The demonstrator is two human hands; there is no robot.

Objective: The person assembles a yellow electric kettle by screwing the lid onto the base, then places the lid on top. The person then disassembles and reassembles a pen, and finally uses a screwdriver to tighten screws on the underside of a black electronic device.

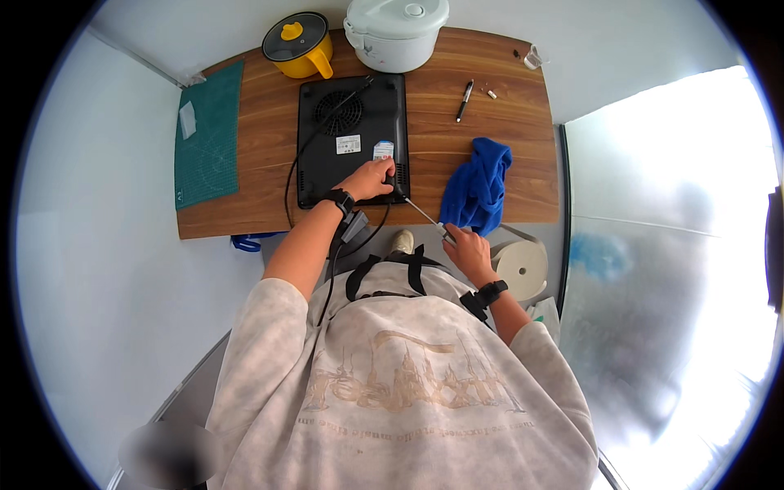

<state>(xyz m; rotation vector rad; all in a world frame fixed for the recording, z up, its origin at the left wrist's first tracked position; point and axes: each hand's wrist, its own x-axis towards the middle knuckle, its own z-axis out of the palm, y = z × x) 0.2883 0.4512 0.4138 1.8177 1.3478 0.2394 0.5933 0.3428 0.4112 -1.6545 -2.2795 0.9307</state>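
A black induction cooker [314,167] lies bottom up on the table, its round fan grille and white labels facing me. My left hand [369,180] is at its near right corner, fingers bent together. What they pinch, if anything, is hidden. My right hand [469,255] is just off the table's front edge, closed around the handle of a screwdriver [422,213]. Its thin metal shaft slants up and left, with the tip end close to the left fingers and the cooker's corner. A black power cord [308,145] crosses the cooker and hangs down its left side.
A yellow pot with a lid [297,46] and a white rice cooker [396,34] stand along the back. Left lies a green cutting mat [208,135]. A blue cloth [478,188] and a pen [465,100] lie right. Below is a beige roll [521,269].
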